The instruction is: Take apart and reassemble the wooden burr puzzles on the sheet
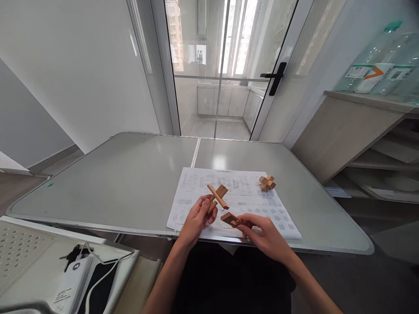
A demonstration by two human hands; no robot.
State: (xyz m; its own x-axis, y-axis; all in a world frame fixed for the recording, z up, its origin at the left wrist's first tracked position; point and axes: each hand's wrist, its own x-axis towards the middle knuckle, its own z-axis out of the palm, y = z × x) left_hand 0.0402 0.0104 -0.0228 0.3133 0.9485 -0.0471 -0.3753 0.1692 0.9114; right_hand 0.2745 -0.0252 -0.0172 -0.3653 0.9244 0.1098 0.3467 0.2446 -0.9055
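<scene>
My left hand [197, 216] is closed on two crossed wooden puzzle sticks [218, 196], holding them up above a printed instruction sheet [196, 192]. My right hand [266, 235] pinches a single darker wooden puzzle piece [230, 219] just right of and below the crossed sticks, a small gap apart. An assembled wooden burr puzzle [267, 182] rests on the sheet's far right corner. The sheet lies on a grey folding table [124, 179] near its front edge.
A white power bank [70, 285] with a cable and keys [72, 254] lies on a white surface at lower left. Wooden shelving [356, 139] with plastic bottles [379, 61] on top stands at right. A glass door [225, 69] is behind the table.
</scene>
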